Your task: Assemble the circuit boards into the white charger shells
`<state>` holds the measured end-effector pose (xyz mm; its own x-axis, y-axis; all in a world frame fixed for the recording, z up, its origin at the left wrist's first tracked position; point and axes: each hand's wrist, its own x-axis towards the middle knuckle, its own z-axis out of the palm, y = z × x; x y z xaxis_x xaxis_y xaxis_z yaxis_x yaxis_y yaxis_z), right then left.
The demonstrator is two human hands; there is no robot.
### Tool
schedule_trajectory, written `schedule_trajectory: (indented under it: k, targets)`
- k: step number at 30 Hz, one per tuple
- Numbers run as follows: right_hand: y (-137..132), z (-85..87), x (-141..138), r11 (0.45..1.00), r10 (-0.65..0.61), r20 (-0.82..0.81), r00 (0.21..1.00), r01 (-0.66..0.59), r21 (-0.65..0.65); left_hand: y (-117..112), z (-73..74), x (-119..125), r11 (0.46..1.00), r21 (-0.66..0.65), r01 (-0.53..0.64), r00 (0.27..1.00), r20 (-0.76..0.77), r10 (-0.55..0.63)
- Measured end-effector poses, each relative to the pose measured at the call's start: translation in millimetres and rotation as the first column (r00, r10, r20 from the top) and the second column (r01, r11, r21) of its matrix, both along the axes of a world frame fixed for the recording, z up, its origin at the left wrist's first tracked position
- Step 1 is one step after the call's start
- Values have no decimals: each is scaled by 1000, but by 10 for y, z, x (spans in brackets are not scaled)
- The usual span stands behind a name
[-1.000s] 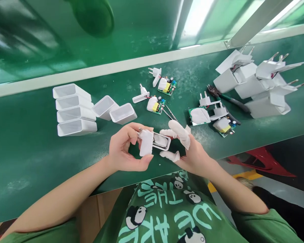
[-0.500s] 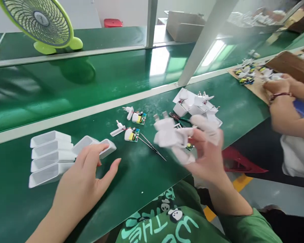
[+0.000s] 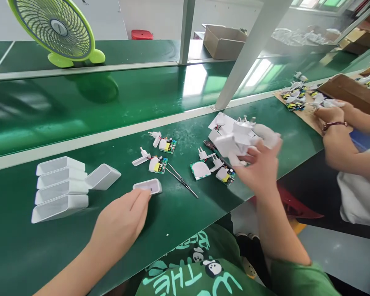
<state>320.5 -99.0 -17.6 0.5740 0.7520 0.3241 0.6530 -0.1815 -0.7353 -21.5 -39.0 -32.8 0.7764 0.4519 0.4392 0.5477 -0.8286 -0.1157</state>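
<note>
My left hand (image 3: 123,216) pinches the near side of a white plastic casing (image 3: 156,187), whose open side faces up, low over the green bench. To its left lie several more empty white casings (image 3: 61,207), most in a stacked row. My right hand (image 3: 260,166), with white covers on some fingertips, is closed around a white charger casing (image 3: 227,144) at the pile of white plug chargers (image 3: 223,120). Some edges blur together there. Between my hands are small circuit boards with plugs (image 3: 200,169), tweezers (image 3: 182,181) and partly hidden pliers (image 3: 209,144).
A slanted grey post (image 3: 240,61) rises from the bench rail. Behind it stand a green fan (image 3: 58,28) and a cardboard box (image 3: 223,41). At right, a co-worker's hands (image 3: 329,113) handle parts beside a heap of boards (image 3: 294,96) on cardboard.
My left hand has closed on a casing and drawn it right, away from the others. My right hand has carried its white piece right to the pile, uncovering boards on the bench.
</note>
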Motion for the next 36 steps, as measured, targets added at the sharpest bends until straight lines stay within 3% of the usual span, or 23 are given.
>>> schedule_trajectory:
  k: [3,6,10,14,19,21,24,26,29,32,36]
  targets:
    - [412,-14,-33,967,213,242,947,-167,-194,-62,-40,117,997,-61,37,999,16,-36]
    - [762,-47,-39,924,311,444,840,-158,-348,-91,-71,168,995,-88,43,998,59,-38]
    - [1082,-124,-29,905,348,489,800,-151,-397,-95,-87,176,992,-123,38,994,105,-25]
    - [1181,-97,-65,893,363,475,801,-155,-422,-89,-107,167,976,-218,24,989,149,9]
    - [1053,132,-320,897,399,505,765,-212,-389,-98,-164,164,952,-304,-19,974,211,86]
    - [1081,153,-471,822,548,482,684,-334,-461,-107,-193,168,941,-335,-50,962,235,135]
    - [1286,60,-673,626,758,370,538,-439,-645,-111,-235,168,910,-407,-81,939,276,207]
    - [1467,-19,-765,578,791,346,505,-431,-693,-105,-259,160,871,-483,-88,929,275,246]
    - [1654,-55,-834,581,793,378,477,-409,-703,-87,-288,144,822,-564,-83,928,256,269]
    - [1678,-7,-834,638,761,479,438,-367,-677,-72,-311,134,831,-551,-72,928,268,258]
    - [1550,28,-726,727,684,678,270,-335,-600,-68,-331,133,840,-540,-59,926,284,248]
